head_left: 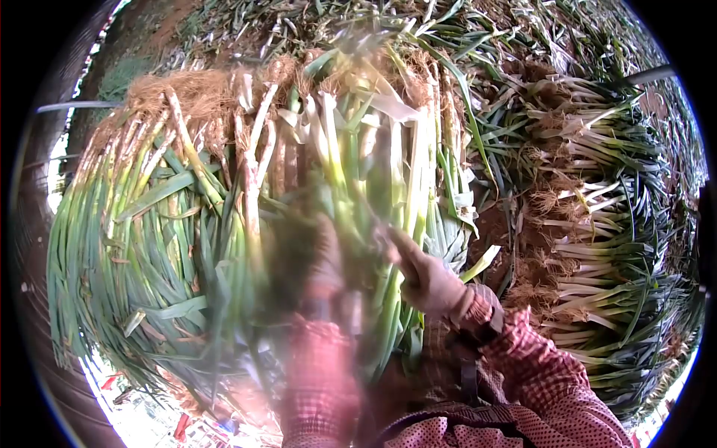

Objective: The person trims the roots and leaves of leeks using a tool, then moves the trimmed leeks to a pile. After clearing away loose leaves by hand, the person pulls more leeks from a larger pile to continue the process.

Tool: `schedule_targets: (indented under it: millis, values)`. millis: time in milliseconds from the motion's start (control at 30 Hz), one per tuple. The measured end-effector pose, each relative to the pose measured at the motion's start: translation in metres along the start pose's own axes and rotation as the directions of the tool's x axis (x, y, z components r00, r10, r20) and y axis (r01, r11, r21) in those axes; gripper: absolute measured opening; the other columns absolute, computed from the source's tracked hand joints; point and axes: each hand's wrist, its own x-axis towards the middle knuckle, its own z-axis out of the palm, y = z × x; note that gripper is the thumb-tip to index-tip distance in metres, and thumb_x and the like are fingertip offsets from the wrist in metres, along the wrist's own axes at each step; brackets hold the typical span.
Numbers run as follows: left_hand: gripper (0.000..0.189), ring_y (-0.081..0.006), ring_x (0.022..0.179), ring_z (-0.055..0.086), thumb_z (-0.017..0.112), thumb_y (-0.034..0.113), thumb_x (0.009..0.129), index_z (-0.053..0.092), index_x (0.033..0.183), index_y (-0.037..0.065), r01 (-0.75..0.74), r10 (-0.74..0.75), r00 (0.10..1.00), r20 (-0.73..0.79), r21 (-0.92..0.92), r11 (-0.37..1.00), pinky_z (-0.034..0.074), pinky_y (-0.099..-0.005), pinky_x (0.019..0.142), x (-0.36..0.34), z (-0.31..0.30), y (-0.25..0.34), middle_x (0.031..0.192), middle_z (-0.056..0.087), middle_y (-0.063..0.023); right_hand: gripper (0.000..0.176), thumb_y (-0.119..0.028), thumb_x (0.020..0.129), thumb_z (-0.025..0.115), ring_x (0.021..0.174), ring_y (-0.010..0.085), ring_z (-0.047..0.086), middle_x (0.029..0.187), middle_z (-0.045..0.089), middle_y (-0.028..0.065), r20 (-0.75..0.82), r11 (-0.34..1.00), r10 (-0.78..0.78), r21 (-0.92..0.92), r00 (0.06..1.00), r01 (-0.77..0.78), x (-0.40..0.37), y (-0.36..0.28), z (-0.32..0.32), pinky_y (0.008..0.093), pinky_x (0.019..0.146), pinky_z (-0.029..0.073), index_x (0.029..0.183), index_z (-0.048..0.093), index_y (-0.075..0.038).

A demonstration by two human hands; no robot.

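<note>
Upright leeks with roots at the top and green leaves below fill the middle; one group of pale stalks stands just above my hands. My left hand is smeared by motion among the stalks, and its fingers cannot be made out. My right hand, in a pale glove, has its fingers curled in beside the stalks at the centre. Something thin and blurred shows at its fingertips, too unclear to name. Both sleeves are red checked cloth.
A large pile of leeks lies to the left, roots up. On the right, trimmed leeks lie in a long row, roots toward me. Loose leaves cover the ground beyond. A metal bar shows at the upper right.
</note>
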Motion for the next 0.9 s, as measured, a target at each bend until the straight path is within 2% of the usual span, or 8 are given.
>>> schedule_targets:
  millis: [167,267,467,500,567,600,733,900]
  values:
    - [0.067,-0.0201,0.098,0.065,0.076,0.030,0.093,0.046,0.145,-0.001,-0.278,0.373,0.913,-0.162,0.421,0.863,0.056,-0.0350,0.081,-0.029,0.009,-0.007,0.127,0.064,-0.0089,0.084,0.008,0.088,0.047,0.059,0.0188,0.064,0.097,0.072,0.0183,-0.016,0.997,0.045,-0.063,0.999,-0.046,0.045,0.006,-0.006,0.0311,0.050,0.056,0.163,0.014,-0.008]
    - [0.057,-0.0212,0.093,0.066,0.071,0.030,0.097,0.049,0.142,0.003,-0.289,0.344,0.918,-0.198,0.260,0.921,0.057,-0.0359,0.080,-0.029,0.012,-0.006,0.121,0.066,-0.0089,0.094,0.013,0.081,0.047,0.059,0.0189,0.065,0.101,0.072,0.0182,0.010,0.986,-0.162,-0.040,0.987,0.162,-0.023,-0.002,0.001,0.0306,0.049,0.057,0.164,0.010,-0.011]
    - [0.045,-0.0124,0.087,0.064,0.067,0.027,0.100,0.054,0.140,0.011,-0.288,0.289,0.956,-0.044,0.022,0.957,0.054,-0.0267,0.071,-0.030,-0.001,-0.005,0.107,0.067,-0.0026,0.077,0.007,0.092,0.044,0.060,0.0189,0.063,0.085,0.067,0.0134,-0.027,0.988,-0.148,0.037,0.989,0.149,0.022,0.002,0.022,0.0342,0.053,0.057,0.162,0.016,-0.009]
    - [0.047,-0.0126,0.087,0.064,0.067,0.027,0.099,0.054,0.141,0.011,-0.308,0.310,0.950,-0.035,0.051,0.950,0.054,-0.0273,0.071,-0.030,-0.002,-0.006,0.107,0.067,-0.0025,0.071,0.004,0.096,0.043,0.060,0.0193,0.063,0.085,0.067,0.0139,0.025,0.997,0.069,-0.028,0.997,-0.069,0.042,-0.010,0.013,0.0331,0.054,0.057,0.162,0.019,-0.009]
    - [0.049,-0.0129,0.085,0.063,0.067,0.027,0.099,0.053,0.143,0.010,-0.349,0.352,0.936,-0.011,0.108,0.931,0.053,-0.0286,0.071,-0.028,-0.009,-0.011,0.107,0.066,-0.0022,0.080,0.007,0.090,0.051,0.063,0.0182,0.065,0.122,0.062,0.0198,-0.045,0.992,0.014,-0.126,0.999,-0.020,0.091,0.005,0.013,0.0308,0.053,0.058,0.161,0.018,-0.010]
    - [0.051,-0.0125,0.088,0.061,0.067,0.026,0.099,0.051,0.145,0.009,-0.326,0.331,0.943,0.027,0.256,0.910,0.051,-0.0292,0.074,-0.034,-0.002,0.002,0.106,0.066,-0.0022,0.082,0.008,0.089,0.054,0.066,0.0190,0.067,0.133,0.062,0.0218,-0.094,0.985,-0.044,-0.171,0.995,0.028,0.117,0.018,0.015,0.0305,0.054,0.060,0.160,0.019,-0.010]
    - [0.053,-0.0146,0.100,0.061,0.067,0.023,0.098,0.049,0.144,0.004,-0.257,0.317,0.944,-0.090,0.403,0.878,0.052,-0.0293,0.082,-0.030,-0.019,-0.013,0.116,0.065,-0.0071,0.069,-0.002,0.099,0.048,0.069,0.0225,0.067,0.095,0.069,0.0181,-0.126,0.991,0.024,-0.128,0.992,-0.040,0.167,0.014,-0.001,0.0335,0.055,0.058,0.161,0.022,-0.019]
    - [0.073,-0.0237,0.103,0.067,0.071,0.014,0.091,0.035,0.154,0.008,-0.293,0.597,0.794,-0.113,0.789,0.540,0.056,-0.0344,0.088,-0.042,0.008,-0.021,0.125,0.066,-0.0148,0.090,0.007,0.088,0.053,0.076,0.0268,0.071,0.113,0.070,0.0223,0.005,0.986,0.015,-0.164,1.000,-0.014,0.054,-0.016,-0.003,0.0398,0.069,0.063,0.164,0.011,-0.015]
